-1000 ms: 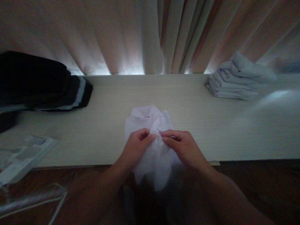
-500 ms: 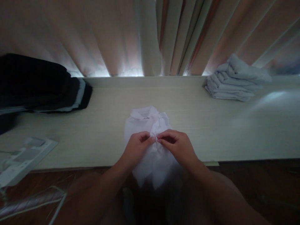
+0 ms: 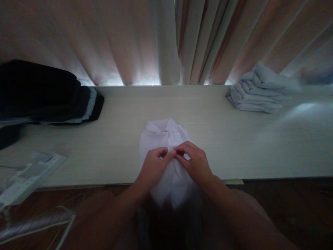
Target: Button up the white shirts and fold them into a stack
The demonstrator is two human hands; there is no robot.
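Note:
A white collared shirt point(image 3: 153, 139) lies on the pale table in front of me, collar away from me and its lower part hanging over the near edge. My left hand point(image 3: 156, 161) pinches the front of the shirt near its middle line, thumb and fingers closed. From the other side my right hand point(image 3: 194, 158) pinches the same strip of cloth, its fingertips meeting those of the left. Whether a button lies between the fingertips is too small to tell.
On the left stands a stack of dark folded clothes point(image 3: 39, 93), with a white power strip point(image 3: 33, 177) nearer me. A pile of folded white clothes point(image 3: 257, 92) sits at the back right. Curtains point(image 3: 140, 41) hang behind the table point(image 3: 125, 111).
Both hands stay at the shirt front. The right hand has shifted slightly up and left, and the fingertips are closer together. The cloth between them looks less bunched.

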